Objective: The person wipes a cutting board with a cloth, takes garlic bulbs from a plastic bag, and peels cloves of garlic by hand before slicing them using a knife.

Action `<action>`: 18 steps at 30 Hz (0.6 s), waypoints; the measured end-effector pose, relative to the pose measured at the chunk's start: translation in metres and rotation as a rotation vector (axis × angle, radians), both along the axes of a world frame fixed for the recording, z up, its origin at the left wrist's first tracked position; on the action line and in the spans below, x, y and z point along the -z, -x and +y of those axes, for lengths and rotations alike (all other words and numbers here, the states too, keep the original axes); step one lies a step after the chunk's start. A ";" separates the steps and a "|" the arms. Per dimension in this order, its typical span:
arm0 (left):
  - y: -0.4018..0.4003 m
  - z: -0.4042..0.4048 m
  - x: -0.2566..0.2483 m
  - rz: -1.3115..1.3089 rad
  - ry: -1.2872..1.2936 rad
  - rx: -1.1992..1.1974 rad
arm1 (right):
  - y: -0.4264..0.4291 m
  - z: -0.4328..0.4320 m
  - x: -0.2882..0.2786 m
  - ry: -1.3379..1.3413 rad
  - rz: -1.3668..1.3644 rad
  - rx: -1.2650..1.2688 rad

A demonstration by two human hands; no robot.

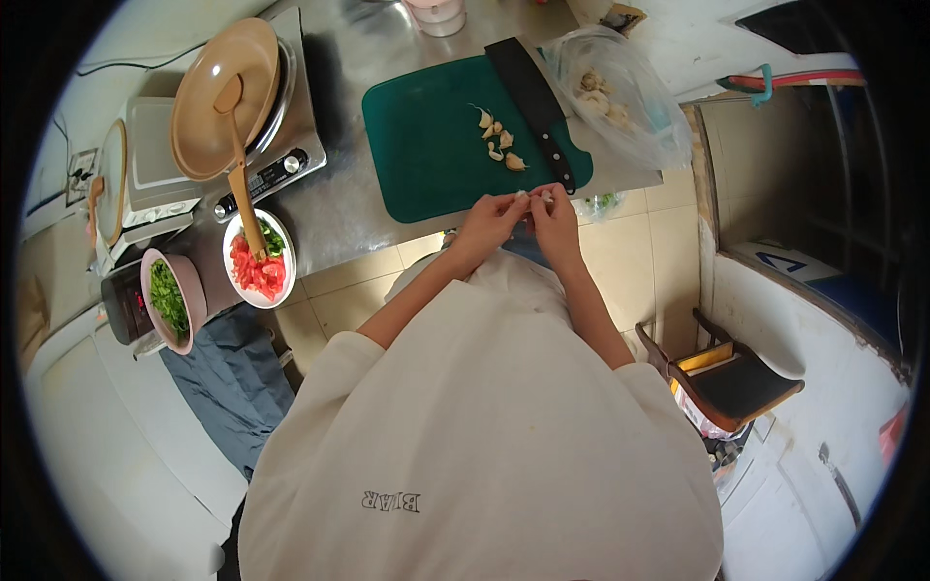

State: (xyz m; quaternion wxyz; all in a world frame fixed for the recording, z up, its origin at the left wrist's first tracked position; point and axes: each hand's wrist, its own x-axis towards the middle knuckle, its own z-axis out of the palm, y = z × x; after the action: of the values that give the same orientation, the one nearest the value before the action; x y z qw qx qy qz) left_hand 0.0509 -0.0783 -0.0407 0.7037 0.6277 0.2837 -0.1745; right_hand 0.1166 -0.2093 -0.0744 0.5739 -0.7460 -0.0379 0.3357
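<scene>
Both hands meet just off the near edge of a green cutting board. My left hand pinches a small whitish piece of garlic between thumb and fingers. A second pale bit of garlic shows at the fingertips of my right hand; whether it is clove or skin is too small to tell. Several garlic cloves lie on the board. To their right a black-handled cleaver with a dark blade rests flat. Beside it a clear plastic bag holds garlic bulbs.
On the steel counter, a tan frying pan with a spatula sits on a cooker. A white plate holds chopped tomato and greens. Chopped greens fill a pink bowl. A chair stands right.
</scene>
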 end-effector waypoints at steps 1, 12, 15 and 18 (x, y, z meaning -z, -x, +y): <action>-0.001 -0.004 0.004 -0.018 -0.137 -0.034 | 0.000 0.000 -0.001 0.018 -0.070 0.000; -0.020 -0.044 0.018 -0.169 -0.261 -0.173 | -0.003 -0.017 -0.016 0.037 -0.220 0.000; -0.026 -0.047 0.016 -0.132 -0.116 -0.177 | -0.007 -0.026 0.005 -0.039 -0.123 0.031; -0.031 -0.051 0.004 0.033 0.070 -0.205 | -0.009 -0.034 0.017 -0.082 -0.044 0.047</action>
State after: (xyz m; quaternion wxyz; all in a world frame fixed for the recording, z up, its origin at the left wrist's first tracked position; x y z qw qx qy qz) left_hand 0.0822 -0.1294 -0.0445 0.7345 0.5673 0.3517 -0.1220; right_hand 0.1258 -0.2429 -0.0915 0.6108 -0.7297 -0.0467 0.3038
